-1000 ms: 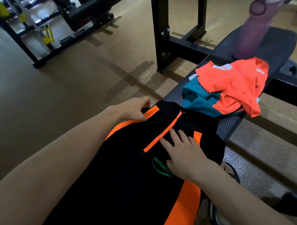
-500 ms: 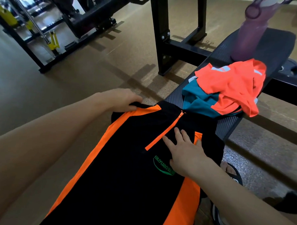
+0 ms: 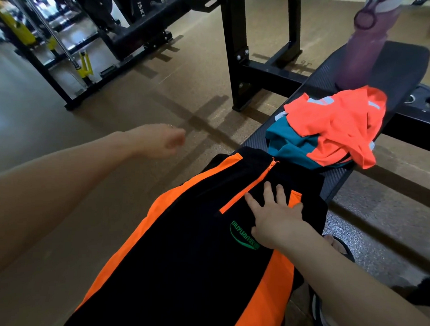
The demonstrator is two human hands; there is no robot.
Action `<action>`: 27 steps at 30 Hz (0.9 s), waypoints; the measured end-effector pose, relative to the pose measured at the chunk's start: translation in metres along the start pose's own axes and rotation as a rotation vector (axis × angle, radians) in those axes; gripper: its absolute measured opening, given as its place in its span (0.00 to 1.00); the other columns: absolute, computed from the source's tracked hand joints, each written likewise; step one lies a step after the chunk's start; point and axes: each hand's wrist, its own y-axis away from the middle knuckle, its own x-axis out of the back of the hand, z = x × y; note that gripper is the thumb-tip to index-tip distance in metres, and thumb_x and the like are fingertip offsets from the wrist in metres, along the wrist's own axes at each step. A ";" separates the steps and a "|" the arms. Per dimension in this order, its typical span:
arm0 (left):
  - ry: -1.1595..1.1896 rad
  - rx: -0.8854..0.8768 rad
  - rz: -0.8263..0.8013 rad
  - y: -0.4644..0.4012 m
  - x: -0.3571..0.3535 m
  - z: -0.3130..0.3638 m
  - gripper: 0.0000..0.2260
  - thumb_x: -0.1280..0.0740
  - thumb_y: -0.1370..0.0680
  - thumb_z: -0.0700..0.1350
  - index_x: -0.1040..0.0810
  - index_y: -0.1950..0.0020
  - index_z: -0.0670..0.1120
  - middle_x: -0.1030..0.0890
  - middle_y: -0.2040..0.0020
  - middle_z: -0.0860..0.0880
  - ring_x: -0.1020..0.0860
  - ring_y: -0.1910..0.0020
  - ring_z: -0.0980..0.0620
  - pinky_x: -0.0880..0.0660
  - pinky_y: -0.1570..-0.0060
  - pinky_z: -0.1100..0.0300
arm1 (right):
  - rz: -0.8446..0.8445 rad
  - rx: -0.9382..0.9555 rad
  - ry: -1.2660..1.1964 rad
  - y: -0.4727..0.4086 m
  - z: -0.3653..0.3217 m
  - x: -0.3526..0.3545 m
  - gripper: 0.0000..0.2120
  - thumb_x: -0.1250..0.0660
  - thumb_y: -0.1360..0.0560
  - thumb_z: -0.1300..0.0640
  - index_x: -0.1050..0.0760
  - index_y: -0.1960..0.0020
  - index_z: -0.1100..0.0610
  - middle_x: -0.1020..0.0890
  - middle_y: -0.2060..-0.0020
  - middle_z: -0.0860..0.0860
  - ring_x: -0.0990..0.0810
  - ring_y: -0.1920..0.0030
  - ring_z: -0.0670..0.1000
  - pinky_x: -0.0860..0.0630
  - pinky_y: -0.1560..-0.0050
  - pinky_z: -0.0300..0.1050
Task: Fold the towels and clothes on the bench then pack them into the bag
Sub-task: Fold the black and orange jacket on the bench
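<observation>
A black garment [image 3: 193, 248] with orange side stripes, an orange zip and a green logo lies spread along the near end of the black bench [image 3: 400, 70]. My right hand [image 3: 275, 214] presses flat on it beside the zip, fingers straight. My left hand [image 3: 158, 140] hovers over the floor to the left of the garment's top edge, fingers loosely curled, holding nothing. Further up the bench sits a crumpled coral and teal garment [image 3: 333, 128]. No bag is in view.
A purple water bottle [image 3: 362, 48] stands on the far end of the bench. Black rack uprights [image 3: 233, 52] rise left of the bench, with more gym frames and yellow parts at far left. A weight plate [image 3: 423, 98] lies at right. My sandalled foot [image 3: 338, 247] is under the bench edge.
My left hand has let go of the black garment's top left corner and moved left and up, away from the bench. The right hand stays pressed on the garment.
</observation>
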 end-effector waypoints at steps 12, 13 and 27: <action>0.336 0.040 -0.180 -0.070 -0.056 0.063 0.19 0.29 0.24 0.46 0.28 0.34 0.47 0.21 0.41 0.49 0.22 0.44 0.50 0.24 0.46 0.53 | 0.023 0.080 0.042 0.006 0.009 -0.002 0.44 0.36 0.20 0.53 0.65 0.20 0.41 0.69 0.22 0.57 0.67 0.22 0.64 0.48 0.27 0.72; 0.297 0.024 -0.193 -0.072 -0.054 0.061 0.17 0.30 0.24 0.46 0.25 0.36 0.47 0.20 0.44 0.49 0.21 0.45 0.49 0.23 0.46 0.51 | 0.021 0.086 0.043 0.006 0.009 -0.001 0.44 0.36 0.20 0.53 0.65 0.20 0.41 0.69 0.22 0.57 0.67 0.22 0.64 0.48 0.27 0.72; -0.229 -0.136 -0.115 -0.033 -0.002 0.044 0.12 0.32 0.22 0.49 0.24 0.39 0.49 0.18 0.49 0.47 0.19 0.50 0.45 0.26 0.55 0.56 | 0.020 0.099 0.058 0.007 0.011 0.000 0.45 0.35 0.21 0.52 0.66 0.20 0.40 0.69 0.21 0.56 0.67 0.21 0.63 0.47 0.27 0.71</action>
